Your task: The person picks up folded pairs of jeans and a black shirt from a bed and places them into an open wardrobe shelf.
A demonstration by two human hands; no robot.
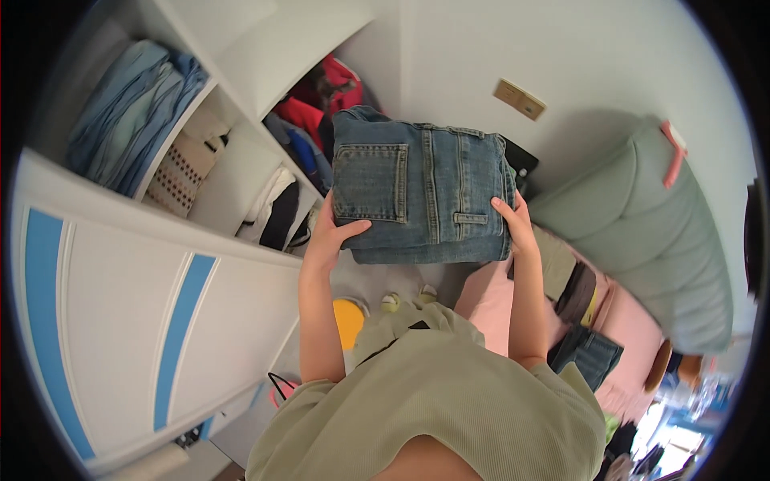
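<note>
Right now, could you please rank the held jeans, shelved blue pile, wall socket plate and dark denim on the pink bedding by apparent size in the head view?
1. Held jeans
2. Shelved blue pile
3. Dark denim on the pink bedding
4. Wall socket plate
Apparent size only; nearness may affect it.

A white wardrobe shelf (178,133) bears a stack of folded light-blue jeans (128,112), reaching close to its front edge. Beneath that shelf sit a cream dotted garment (178,170) and some black-and-white garments (277,210); whether one board carries both is unclear. Past the upright partition, red garments (309,108) and blue ones (301,151) are heaped together.

On the pink-sheeted bed (487,301), along its headboard edge, are an olive-grey folded garment (552,255), a dark folded garment (576,295) and dark-blue folded jeans (592,354). The grey floor (370,279) carries two slippered feet (391,302).
</note>
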